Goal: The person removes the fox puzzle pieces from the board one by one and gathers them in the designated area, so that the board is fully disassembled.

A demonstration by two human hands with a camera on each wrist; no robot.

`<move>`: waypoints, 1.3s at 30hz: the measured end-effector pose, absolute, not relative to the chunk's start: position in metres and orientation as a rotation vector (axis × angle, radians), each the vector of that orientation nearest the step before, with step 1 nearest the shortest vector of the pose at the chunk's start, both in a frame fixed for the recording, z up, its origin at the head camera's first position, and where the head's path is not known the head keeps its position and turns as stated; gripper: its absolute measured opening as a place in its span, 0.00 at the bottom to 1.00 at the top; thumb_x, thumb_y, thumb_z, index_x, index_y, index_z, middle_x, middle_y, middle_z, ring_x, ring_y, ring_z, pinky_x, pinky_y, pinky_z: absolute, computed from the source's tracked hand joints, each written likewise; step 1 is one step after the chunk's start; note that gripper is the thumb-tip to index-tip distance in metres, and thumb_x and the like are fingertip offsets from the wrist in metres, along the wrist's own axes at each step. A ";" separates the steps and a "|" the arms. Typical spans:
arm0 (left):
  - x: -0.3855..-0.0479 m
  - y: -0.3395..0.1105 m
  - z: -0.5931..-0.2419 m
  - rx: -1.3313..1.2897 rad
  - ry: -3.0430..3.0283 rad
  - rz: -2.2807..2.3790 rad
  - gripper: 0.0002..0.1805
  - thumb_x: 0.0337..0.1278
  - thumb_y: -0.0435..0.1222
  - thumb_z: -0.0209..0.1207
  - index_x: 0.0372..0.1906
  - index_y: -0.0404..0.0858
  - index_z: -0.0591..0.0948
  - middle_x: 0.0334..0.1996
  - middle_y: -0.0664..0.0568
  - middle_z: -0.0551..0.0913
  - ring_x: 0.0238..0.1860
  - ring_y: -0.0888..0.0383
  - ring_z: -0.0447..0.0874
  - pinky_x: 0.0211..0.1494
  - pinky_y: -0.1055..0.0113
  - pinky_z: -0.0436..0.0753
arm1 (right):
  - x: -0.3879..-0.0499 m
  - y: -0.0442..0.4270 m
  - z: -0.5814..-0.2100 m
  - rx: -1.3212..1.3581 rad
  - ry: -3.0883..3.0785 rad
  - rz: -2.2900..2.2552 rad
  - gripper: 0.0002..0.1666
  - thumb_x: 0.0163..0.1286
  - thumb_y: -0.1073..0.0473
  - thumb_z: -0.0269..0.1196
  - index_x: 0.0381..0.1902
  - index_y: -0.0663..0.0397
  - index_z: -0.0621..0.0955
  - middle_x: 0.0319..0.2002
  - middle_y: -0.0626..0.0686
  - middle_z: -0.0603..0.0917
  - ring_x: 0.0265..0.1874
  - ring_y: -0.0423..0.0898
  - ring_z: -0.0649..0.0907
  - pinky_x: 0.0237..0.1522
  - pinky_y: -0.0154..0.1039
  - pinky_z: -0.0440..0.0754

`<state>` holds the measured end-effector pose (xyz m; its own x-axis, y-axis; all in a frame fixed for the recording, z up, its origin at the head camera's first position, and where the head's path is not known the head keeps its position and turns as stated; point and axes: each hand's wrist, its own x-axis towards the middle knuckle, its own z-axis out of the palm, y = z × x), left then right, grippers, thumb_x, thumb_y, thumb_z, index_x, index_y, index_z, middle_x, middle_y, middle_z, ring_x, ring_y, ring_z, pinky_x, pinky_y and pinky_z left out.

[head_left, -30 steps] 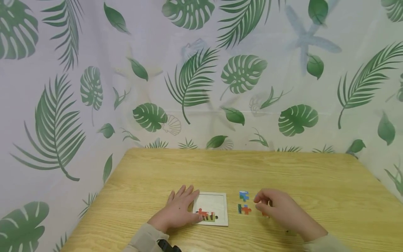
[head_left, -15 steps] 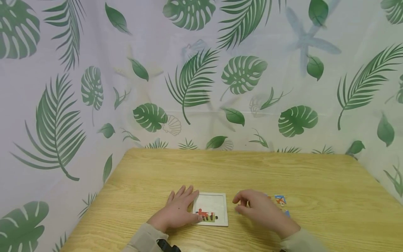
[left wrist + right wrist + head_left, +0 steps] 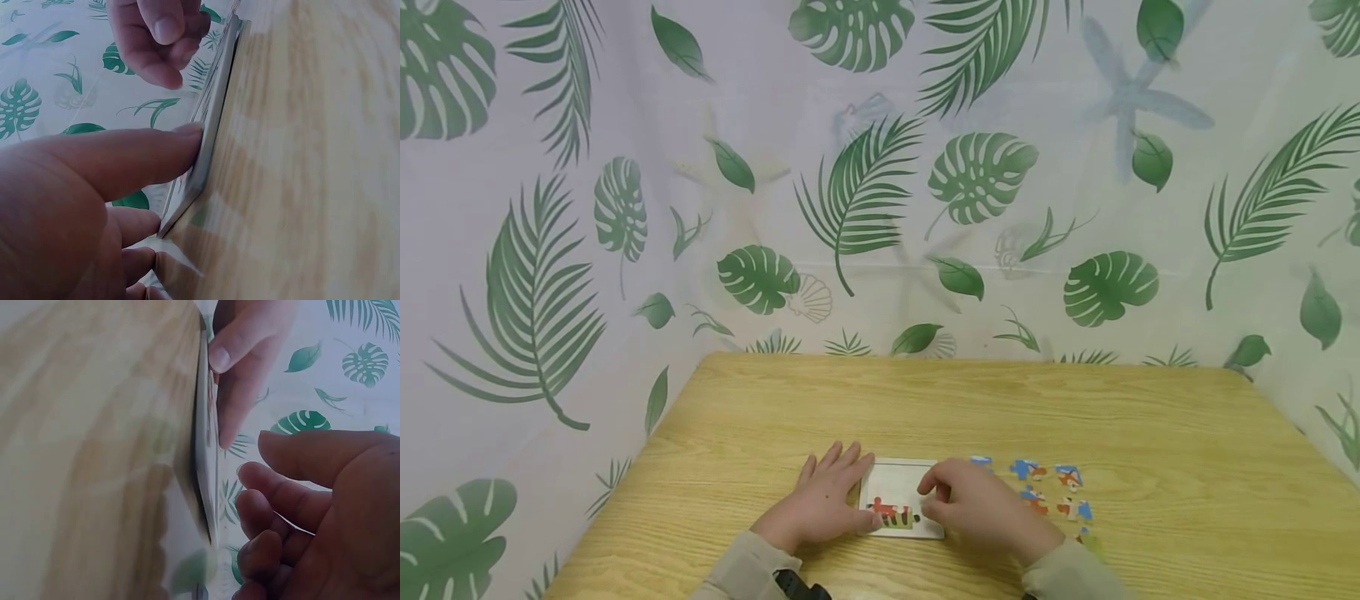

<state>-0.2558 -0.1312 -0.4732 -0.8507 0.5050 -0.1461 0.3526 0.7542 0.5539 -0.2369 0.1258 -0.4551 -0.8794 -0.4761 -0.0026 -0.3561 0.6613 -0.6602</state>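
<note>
A small white puzzle tray (image 3: 897, 480) lies flat on the table. Along its near edge are joined jigsaw pieces (image 3: 898, 518), red above and dark-striped below. My left hand (image 3: 823, 502) lies spread at the tray's left side, its thumb on the near left corner; in the left wrist view that thumb (image 3: 144, 156) presses the rim. Over the tray's right edge hovers my right hand (image 3: 981, 504), fingers loosely bent. In the right wrist view its thumb (image 3: 312, 453) and fingertips are apart, with nothing visible between them.
Several loose jigsaw pieces (image 3: 1069, 477), blue, orange and white, lie right of the tray, some partly behind the right hand. The wooden table (image 3: 775, 408) meets a leaf-patterned cloth (image 3: 880, 317) at the back and left.
My right hand has moved left from the loose pieces to over the tray's right side, uncovering pieces at the right. The left hand and tray have kept their place.
</note>
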 end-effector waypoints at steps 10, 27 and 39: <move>-0.256 -0.132 -0.475 0.673 2.677 0.742 0.50 0.58 0.58 0.66 0.80 0.42 0.60 0.80 0.43 0.49 0.80 0.41 0.37 0.75 0.35 0.36 | -0.236 0.113 -0.463 -0.710 2.666 -1.005 0.10 0.63 0.58 0.68 0.43 0.50 0.86 0.26 0.43 0.77 0.25 0.41 0.74 0.30 0.39 0.73; -0.254 -0.130 -0.474 0.680 2.685 0.751 0.49 0.57 0.55 0.67 0.79 0.41 0.61 0.80 0.42 0.51 0.80 0.40 0.39 0.74 0.34 0.37 | -0.230 0.105 -0.471 -0.695 2.757 -0.935 0.05 0.65 0.56 0.69 0.38 0.46 0.85 0.24 0.42 0.74 0.22 0.39 0.71 0.26 0.37 0.71; -0.254 -0.130 -0.472 0.691 2.687 0.742 0.49 0.59 0.56 0.66 0.80 0.40 0.60 0.80 0.41 0.51 0.80 0.39 0.38 0.74 0.33 0.37 | -0.226 0.103 -0.470 -0.653 2.756 -0.949 0.04 0.67 0.57 0.69 0.39 0.46 0.84 0.26 0.42 0.74 0.24 0.39 0.72 0.28 0.37 0.72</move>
<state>-0.2542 -0.1303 -0.4722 -0.8501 0.5109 -0.1273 0.3732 0.7552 0.5389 -0.2262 0.1025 -0.4704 -0.8931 -0.4498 -0.0038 -0.3522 0.7046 -0.6160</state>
